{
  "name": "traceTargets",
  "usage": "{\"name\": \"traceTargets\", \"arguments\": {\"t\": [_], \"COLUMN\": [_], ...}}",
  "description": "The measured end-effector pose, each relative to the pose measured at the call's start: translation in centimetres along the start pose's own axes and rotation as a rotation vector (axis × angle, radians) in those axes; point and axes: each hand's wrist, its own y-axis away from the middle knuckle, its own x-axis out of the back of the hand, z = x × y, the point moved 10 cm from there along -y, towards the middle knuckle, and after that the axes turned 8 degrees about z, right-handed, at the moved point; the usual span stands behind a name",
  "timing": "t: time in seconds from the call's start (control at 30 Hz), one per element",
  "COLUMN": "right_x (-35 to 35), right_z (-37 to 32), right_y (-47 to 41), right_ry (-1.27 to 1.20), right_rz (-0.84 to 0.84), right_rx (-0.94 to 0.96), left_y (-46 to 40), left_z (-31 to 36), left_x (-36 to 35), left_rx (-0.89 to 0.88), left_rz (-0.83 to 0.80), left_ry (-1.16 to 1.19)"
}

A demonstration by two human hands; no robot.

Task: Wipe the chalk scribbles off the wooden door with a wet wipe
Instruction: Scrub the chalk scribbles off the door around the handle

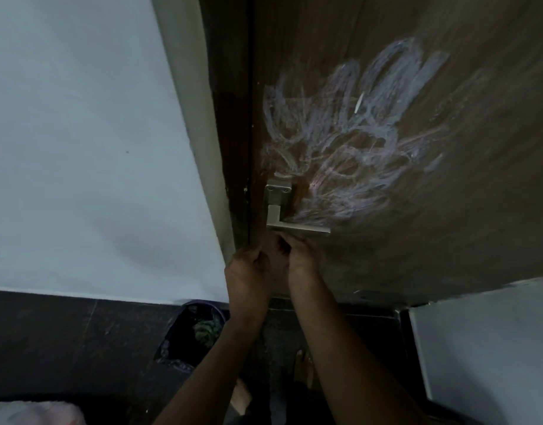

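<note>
The brown wooden door (432, 228) fills the upper right of the head view. Pale white and lilac chalk scribbles (356, 133) cover a wide patch of it, above and to the right of the metal lever handle (294, 227). My left hand (248, 271) and my right hand (300, 259) are held close together just below the handle, with curled fingers nearly touching. It is dim, and I cannot make out a wet wipe or anything else between them.
A white wall (80, 148) and the door frame (202, 133) stand to the left. A purple bin with a black bag (193, 332) sits on the dark floor by the frame. A white panel (485, 348) is at the lower right. My bare foot (304, 369) shows below.
</note>
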Motion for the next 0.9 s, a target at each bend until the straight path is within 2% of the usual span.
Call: {"name": "traceTargets", "arguments": {"t": [0.1, 0.17, 0.27, 0.33, 0.4, 0.53, 0.6, 0.73, 0.9], "right_x": [3.9, 5.2, 2.3, 0.2, 0.0, 3.8, 3.7, -0.2, 3.3], "right_z": [-1.6, -2.5, -1.7, -1.2, -1.6, -2.8, -2.4, -1.0, -3.0], "right_y": [-1.0, -0.7, 0.1, 0.7, 0.6, -0.7, -0.4, 1.2, 0.2], "right_ry": [-0.229, -0.293, -0.129, -0.091, -0.120, -0.256, -0.205, -0.062, -0.279], "right_rz": [0.128, 0.175, 0.089, -0.012, -0.045, 0.100, 0.097, -0.031, 0.074], "right_rx": [0.077, 0.115, 0.052, 0.001, 0.019, 0.100, 0.073, -0.060, 0.085], "left_y": [0.1, 0.2, 0.3, 0.1, -0.3, -0.6, -0.6, -0.7, -1.0], "left_z": [-0.6, -0.6, 0.1, 0.5, 0.4, 1.0, 1.0, 1.3, 0.9], "left_x": [-1.4, -1.9, -2.6, -2.6, -2.2, -1.3, -1.3, -1.5, -2.1], "left_rx": [0.065, 0.088, 0.073, 0.061, 0.096, 0.092, 0.099, 0.092, 0.099], "left_rz": [-0.074, -0.098, -0.152, -0.150, -0.122, -0.076, -0.071, -0.077, -0.096], "left_ry": [0.002, 0.011, 0.026, 0.028, 0.039, 0.088, 0.096, 0.102, 0.029]}}
